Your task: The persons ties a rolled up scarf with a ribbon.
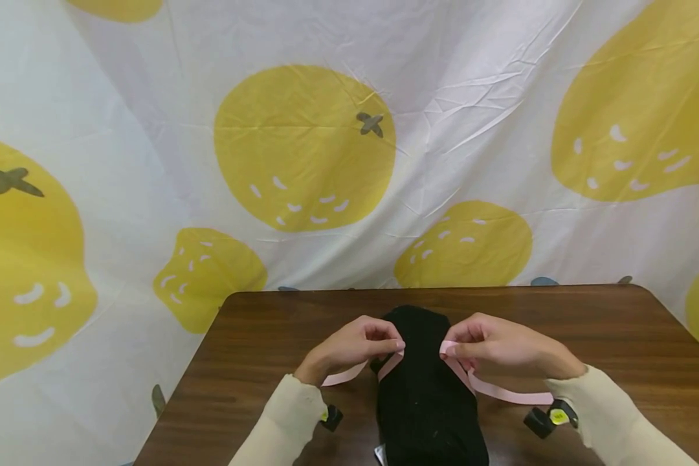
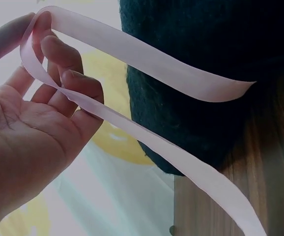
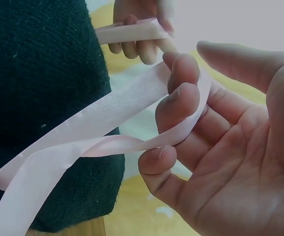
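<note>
A bundle of black knitted fabric (image 1: 425, 408) lies lengthwise on the table, with a pale pink ribbon (image 1: 503, 393) passing around its sides. Over the bundle's left edge, my left hand (image 1: 355, 344) pinches one length of the ribbon between thumb and fingers. The left wrist view has this ribbon (image 2: 132, 51) bent into a loop at the fingertips, its tail hanging down. My right hand (image 1: 503, 346) holds the other length above the right edge. There the ribbon (image 3: 117, 110) curves around the curled fingers. Both hands are at similar height, with a gap between them. The bundle's underside is hidden.
The brown wooden table (image 1: 256, 362) has rounded far corners. Behind it hangs a white cloth (image 1: 338, 259) printed with yellow fruit. A small white tag (image 1: 380, 454) sticks out at the bundle's near left. Dark wrist devices (image 1: 540, 422) sit below both cream sleeves.
</note>
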Demonstrator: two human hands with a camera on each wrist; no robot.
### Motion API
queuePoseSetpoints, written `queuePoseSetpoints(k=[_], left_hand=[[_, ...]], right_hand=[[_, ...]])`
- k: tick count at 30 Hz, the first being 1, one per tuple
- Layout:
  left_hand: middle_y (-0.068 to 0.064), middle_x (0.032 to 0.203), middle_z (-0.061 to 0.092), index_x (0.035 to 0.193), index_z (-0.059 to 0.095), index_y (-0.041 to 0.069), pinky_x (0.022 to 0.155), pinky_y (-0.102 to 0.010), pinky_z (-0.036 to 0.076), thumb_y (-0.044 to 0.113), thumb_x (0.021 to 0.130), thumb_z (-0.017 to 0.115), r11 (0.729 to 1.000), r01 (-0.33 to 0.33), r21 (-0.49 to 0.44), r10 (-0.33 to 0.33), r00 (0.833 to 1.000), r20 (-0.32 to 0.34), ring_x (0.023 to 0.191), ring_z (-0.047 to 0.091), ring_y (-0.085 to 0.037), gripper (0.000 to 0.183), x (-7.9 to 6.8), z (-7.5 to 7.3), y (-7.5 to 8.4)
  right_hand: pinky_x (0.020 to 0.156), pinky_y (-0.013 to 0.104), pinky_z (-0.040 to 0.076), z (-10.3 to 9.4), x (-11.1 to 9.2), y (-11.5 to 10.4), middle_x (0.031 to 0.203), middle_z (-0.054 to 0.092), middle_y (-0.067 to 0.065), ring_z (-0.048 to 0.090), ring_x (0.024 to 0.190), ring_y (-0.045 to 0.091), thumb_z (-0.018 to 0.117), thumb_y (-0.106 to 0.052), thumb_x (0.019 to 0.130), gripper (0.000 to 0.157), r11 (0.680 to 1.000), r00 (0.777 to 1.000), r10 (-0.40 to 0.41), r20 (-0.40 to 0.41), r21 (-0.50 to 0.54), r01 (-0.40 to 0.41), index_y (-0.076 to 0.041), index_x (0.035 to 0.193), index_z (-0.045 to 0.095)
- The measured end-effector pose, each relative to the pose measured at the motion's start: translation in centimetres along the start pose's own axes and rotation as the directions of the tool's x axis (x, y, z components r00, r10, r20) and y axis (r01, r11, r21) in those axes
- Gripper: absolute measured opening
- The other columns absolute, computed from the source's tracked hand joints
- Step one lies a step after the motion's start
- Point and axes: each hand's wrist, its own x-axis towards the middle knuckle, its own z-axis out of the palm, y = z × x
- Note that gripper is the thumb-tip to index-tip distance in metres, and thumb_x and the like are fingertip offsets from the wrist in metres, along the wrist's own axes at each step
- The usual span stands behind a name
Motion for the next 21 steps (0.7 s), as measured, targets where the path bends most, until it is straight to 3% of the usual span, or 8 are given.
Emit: queuePoseSetpoints(k=[6,15,21], left_hand=[[0.004,0.087,0.068,0.091,0.072,0.007,0.074,-0.024,0.048,0.020,0.096,0.066,0.999,-0.026,0.043,0.026,1.000,-0.005,0.080,0.056,-0.006,0.015,0.5,0.3,0.2],[0.002,0.079,0.067,0.085,0.071,0.006,0.070,-0.021,0.048,0.019,0.091,0.072,0.997,-0.061,0.048,0.063,0.997,-0.045,0.073,0.056,-0.005,0.014,1.0,0.9,0.3],[0.005,0.069,0.065,0.083,0.068,0.001,0.063,-0.019,0.046,0.010,0.087,0.076,0.998,-0.069,0.011,0.070,0.993,-0.099,0.064,0.054,-0.005,0.013,1.3,1.4,0.2]], right_hand=[[0.058,0.026,0.048,-0.1,0.5,-0.4,0.068,0.056,0.016,0.055,0.061,0.022,0.054,-0.014,0.102,0.019,0.999,1.000,-0.014,-0.016,-0.041,0.013,-0.002,0.103,0.069],[0.057,0.025,0.047,0.0,0.9,-0.5,0.068,0.057,0.017,0.054,0.061,0.009,0.056,-0.016,0.101,0.020,0.998,0.999,0.003,-0.039,-0.064,-0.005,-0.003,0.104,0.070],[0.059,0.028,0.050,0.1,1.3,-0.7,0.071,0.060,0.013,0.057,0.063,0.009,0.056,-0.019,0.101,0.020,0.995,0.998,0.025,-0.061,-0.096,-0.031,-0.006,0.102,0.071]])
